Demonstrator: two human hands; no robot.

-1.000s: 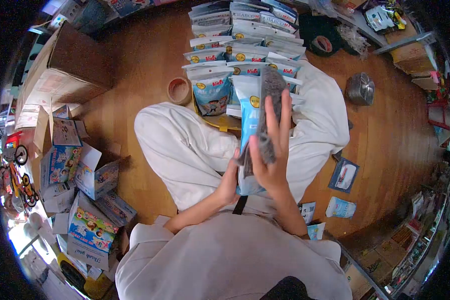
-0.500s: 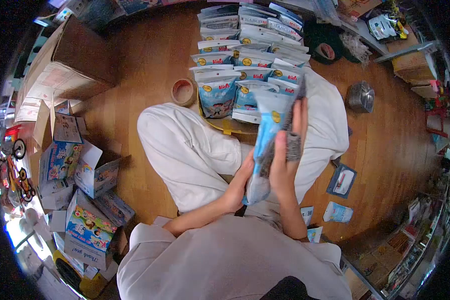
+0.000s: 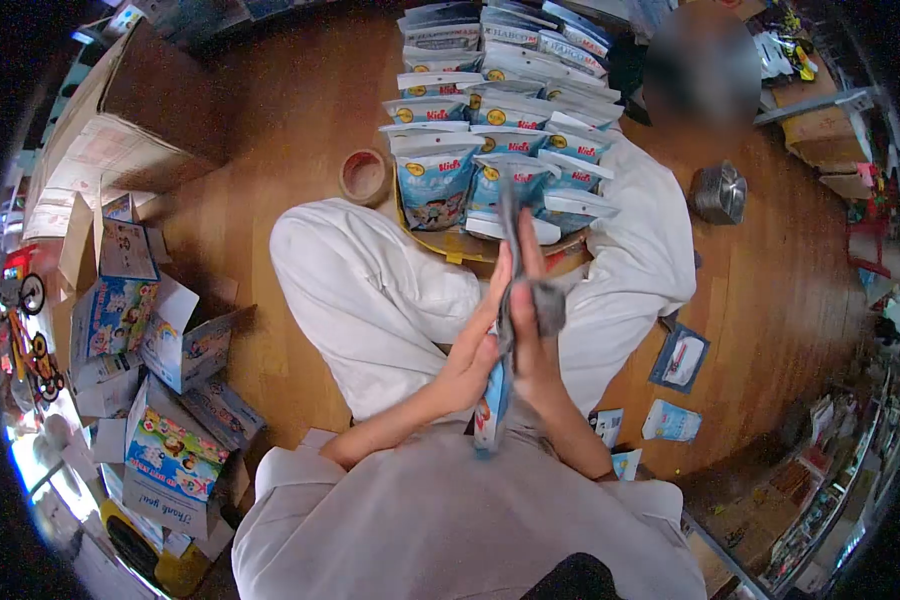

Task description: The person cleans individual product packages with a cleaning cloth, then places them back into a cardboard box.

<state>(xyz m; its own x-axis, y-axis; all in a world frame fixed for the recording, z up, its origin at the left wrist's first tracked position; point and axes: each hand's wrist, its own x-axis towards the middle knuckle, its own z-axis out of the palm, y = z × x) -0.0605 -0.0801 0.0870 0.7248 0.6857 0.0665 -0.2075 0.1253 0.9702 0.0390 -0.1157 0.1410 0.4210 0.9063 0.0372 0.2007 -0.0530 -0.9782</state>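
Between my two palms a blue and white pouch (image 3: 492, 405) stands edge-on, its upper part blurred and mostly covered. My left hand (image 3: 470, 362) presses its left face with straight fingers. On the opposite face lies my right hand (image 3: 534, 350), thumb up along the edge. A dark grey, fuzzy-looking thing (image 3: 549, 307) sits at the right fingers; blur hides what it is. Just beyond the hands, rows of upright "Kids" pouches (image 3: 433, 180) fill a cardboard box (image 3: 440, 248) between my legs.
Left of the box lies a tape roll (image 3: 365, 177). Opened printed cartons (image 3: 178, 440) and a large brown box (image 3: 160, 110) stand at left. Loose pouches (image 3: 672, 421) lie on the floor at right, below a shiny metallic container (image 3: 718, 193). A blurred round patch covers the upper right.
The pouch has turned from slanted, face partly showing, to edge-on, and has come closer to my body. My palms have closed together around it. A blurred patch has appeared at upper right.
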